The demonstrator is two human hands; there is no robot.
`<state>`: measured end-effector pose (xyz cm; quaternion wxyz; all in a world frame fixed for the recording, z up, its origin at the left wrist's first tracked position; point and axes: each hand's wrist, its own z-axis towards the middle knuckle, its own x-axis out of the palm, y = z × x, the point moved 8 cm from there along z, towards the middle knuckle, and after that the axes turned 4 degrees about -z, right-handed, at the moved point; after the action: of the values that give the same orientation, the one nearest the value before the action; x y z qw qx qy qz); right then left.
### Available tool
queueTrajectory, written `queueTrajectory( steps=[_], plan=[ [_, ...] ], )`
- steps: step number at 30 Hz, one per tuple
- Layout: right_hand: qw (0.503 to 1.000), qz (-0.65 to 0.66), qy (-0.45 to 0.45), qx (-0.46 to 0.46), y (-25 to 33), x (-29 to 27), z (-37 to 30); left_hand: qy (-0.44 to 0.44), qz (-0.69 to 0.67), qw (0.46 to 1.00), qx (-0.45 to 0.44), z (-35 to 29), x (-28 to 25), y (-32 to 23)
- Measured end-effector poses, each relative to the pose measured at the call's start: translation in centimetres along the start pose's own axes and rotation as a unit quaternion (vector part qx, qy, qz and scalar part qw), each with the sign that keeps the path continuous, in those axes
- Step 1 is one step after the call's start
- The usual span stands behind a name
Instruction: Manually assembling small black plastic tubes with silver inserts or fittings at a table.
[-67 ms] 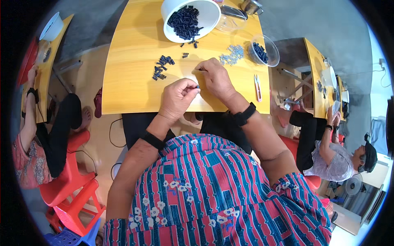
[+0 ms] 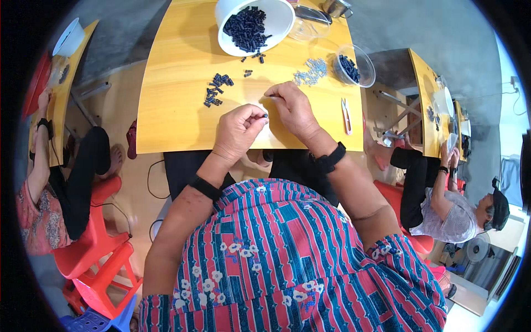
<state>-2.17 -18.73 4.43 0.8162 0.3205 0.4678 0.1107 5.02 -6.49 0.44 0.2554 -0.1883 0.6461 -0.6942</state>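
Observation:
My left hand (image 2: 241, 128) pinches a small black plastic piece (image 2: 265, 115) between thumb and forefinger, just above the near part of the table. To its right and a little farther off, my right hand (image 2: 293, 107) is closed in a pinch, its fingertips low over the wood. Whatever those fingertips hold is too small to make out. Beyond my left hand lies a loose pile of black pieces (image 2: 217, 89). A heap of small clear pieces (image 2: 311, 72) lies past my right hand, and a lone black piece (image 2: 248, 73) sits between the two heaps.
A tipped white tub (image 2: 285, 27) of black pieces stands at the far side. Near the right edge are a clear bowl (image 2: 368, 69) of dark pieces and thread snips (image 2: 346, 116). A metal cup (image 2: 337, 8) stands behind. People sit at tables on both sides.
Both hands keep their pinches and have hardly moved. The whole view has shifted very slightly.

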Motion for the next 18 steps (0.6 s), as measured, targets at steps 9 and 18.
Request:
queueTrajectory(
  steps=[9,18],
  plan=[
    [0.870,0.412,0.009,0.270,-1.4,1.7,-4.4,-0.016,0.043,0.999,0.022,-0.2,-0.1,0.1],
    [0.863,0.406,0.017,0.302,-2.2,2.4,-5.0,-0.007,0.047,0.998,0.034,-0.1,0.0,-0.4]
  ],
)
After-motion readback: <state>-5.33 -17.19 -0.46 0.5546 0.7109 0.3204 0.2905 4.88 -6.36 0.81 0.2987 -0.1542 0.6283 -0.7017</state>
